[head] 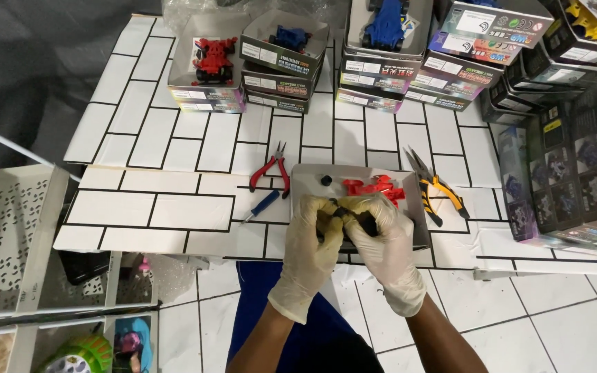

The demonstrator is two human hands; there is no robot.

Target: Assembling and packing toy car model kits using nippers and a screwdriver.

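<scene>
**Two gloved hands on one small black part**

Both hands meet over the grey tray (305, 181), and I see each grip clenched on the same small black part (349, 217): my left hand (310, 238) wraps it from one side, my right hand (383, 243) from the other, fingers overlapping so that most of the part is hidden. Both wear pale gloves. The part sits above the tray's near edge, close to the worktop's (174, 131) near edge.

Inside the tray, red plastic pieces (374, 187) lie toward its far side, with a small black wheel (326, 180) near its far left corner. Just left of the tray rest red-handled pliers (271, 173) and a blue-handled screwdriver (262, 205); just right of it lie yellow-and-black pliers (435, 188). Along the worktop's far edge stand stacked boxes, one topped by a red toy car (213, 59), others by blue toy cars (290, 37).
</scene>
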